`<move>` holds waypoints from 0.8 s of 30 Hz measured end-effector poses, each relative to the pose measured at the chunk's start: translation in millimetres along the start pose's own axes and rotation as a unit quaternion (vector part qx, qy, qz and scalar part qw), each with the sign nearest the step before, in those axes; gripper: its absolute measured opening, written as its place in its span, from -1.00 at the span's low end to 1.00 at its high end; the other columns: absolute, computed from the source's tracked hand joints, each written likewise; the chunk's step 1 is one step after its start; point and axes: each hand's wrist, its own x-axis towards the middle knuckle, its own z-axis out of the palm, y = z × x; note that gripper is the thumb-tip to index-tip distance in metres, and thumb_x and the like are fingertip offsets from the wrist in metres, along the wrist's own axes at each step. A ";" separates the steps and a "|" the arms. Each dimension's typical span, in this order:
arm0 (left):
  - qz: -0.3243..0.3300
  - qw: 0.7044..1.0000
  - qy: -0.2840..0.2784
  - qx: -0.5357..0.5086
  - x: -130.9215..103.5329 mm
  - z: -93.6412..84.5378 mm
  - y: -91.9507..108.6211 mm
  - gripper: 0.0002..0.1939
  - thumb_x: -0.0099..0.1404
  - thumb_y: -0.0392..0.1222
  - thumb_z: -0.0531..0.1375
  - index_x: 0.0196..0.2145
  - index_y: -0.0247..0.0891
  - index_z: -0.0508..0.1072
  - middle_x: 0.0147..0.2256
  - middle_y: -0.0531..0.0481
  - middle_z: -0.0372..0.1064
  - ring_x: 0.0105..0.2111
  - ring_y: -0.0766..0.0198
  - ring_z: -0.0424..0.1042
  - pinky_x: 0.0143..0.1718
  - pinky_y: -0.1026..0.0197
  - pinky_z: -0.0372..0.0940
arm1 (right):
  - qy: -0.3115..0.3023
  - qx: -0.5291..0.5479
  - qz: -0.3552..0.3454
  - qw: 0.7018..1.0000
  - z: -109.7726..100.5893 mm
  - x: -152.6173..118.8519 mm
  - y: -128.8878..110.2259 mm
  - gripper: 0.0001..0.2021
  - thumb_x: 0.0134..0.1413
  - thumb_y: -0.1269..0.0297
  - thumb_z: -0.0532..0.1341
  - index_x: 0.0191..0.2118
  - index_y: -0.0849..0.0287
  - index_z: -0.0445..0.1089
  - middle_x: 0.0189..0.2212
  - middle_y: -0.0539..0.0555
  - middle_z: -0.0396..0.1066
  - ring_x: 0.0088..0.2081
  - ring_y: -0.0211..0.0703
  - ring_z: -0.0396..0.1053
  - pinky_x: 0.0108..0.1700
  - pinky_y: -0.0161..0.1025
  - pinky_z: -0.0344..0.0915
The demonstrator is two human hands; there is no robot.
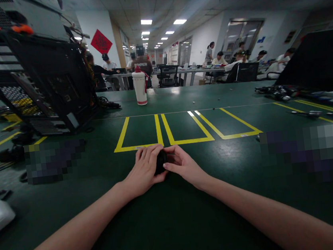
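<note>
Between my two hands, near the front edge of the yellow tape outlines, is a small black object [160, 162] with a rounded shape; its kind cannot be made out. My left hand [145, 165] curls over it from the left, fingers across its top and thumb along its near side. From the right, my right hand [183, 163] grips the object's edge between thumb and fingers. Much of the object is hidden by the fingers. Both hands rest low over the dark green table [172, 228].
A black computer case [57, 89] stands at the left, with cables beside it. Farther back is a white bottle [140, 88] with a red lid. Yellow tape rectangles [192, 141] mark the table. Cables and tools [309, 113] lie at right; people sit in the background.
</note>
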 end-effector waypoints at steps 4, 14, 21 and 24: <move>-0.001 1.000 0.009 0.005 0.3 2.3 -1.4 -0.37 0.13 -0.15 0.14 0.08 -0.27 -0.07 0.01 -0.18 0.06 0.01 0.06 0.08 0.05 -0.06 -0.08 | 0.011 0.004 -0.007 1.000 1.2 -0.4 1.0 -0.74 -0.10 0.40 0.20 -0.22 0.09 0.22 -0.21 0.00 0.27 -0.09 -0.18 0.26 -0.01 -0.12 0.20; 0.006 1.000 0.018 0.007 0.4 4.5 -2.1 -0.37 0.12 -0.17 0.14 0.08 -0.26 -0.08 0.01 -0.18 0.07 0.01 0.04 0.09 0.04 -0.08 -0.07 | 0.008 -0.019 0.014 1.000 0.0 1.3 -0.3 -0.71 -0.07 0.36 0.18 -0.15 0.11 0.21 -0.13 0.04 0.26 -0.04 -0.18 0.22 0.04 -0.11 0.16; 0.003 1.000 0.010 0.006 0.3 3.0 -2.2 -0.36 0.13 -0.16 0.14 0.09 -0.27 -0.08 0.01 -0.18 0.07 0.01 0.05 0.09 0.04 -0.07 -0.06 | 0.011 -0.023 -0.016 1.000 2.1 0.6 2.8 -0.74 -0.11 0.37 0.21 -0.23 0.10 0.20 -0.23 0.00 0.26 -0.12 -0.20 0.27 -0.04 -0.14 0.23; 0.000 1.000 0.004 0.007 0.3 1.7 -1.3 -0.37 0.14 -0.15 0.13 0.09 -0.28 -0.08 0.01 -0.18 0.07 0.01 0.06 0.08 0.04 -0.05 -0.06 | 0.014 -0.031 -0.014 0.999 1.6 1.4 2.9 -0.77 -0.08 0.33 0.19 -0.23 0.10 0.20 -0.22 0.00 0.26 -0.12 -0.20 0.27 -0.03 -0.14 0.23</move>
